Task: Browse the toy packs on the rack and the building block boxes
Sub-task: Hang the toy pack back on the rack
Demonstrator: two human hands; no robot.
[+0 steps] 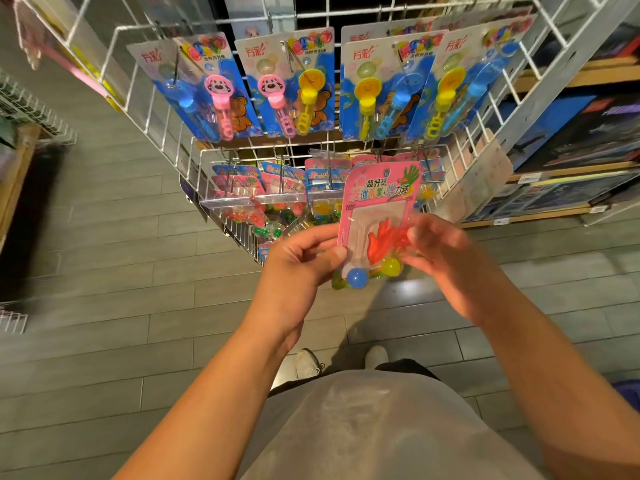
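A person's left hand pinches the left edge of a pink toy pack, thumb pressed on its front, while the right hand grips the pack's right side, fingers curled round the clear blister. The pack is held upright in front of the chest, just near of the white wire rack. Inside the blister sit an orange sticky hand, a blue ball and a yellow ball. Behind it, on the rack's lower hooks, hang more pink packs, blurred here and possibly of the same kind. On the upper row hang blue cards of bubble wands. At far right, wooden shelves carry dark building block boxes. Grey plank floor spreads below, with two pale shoes in view.
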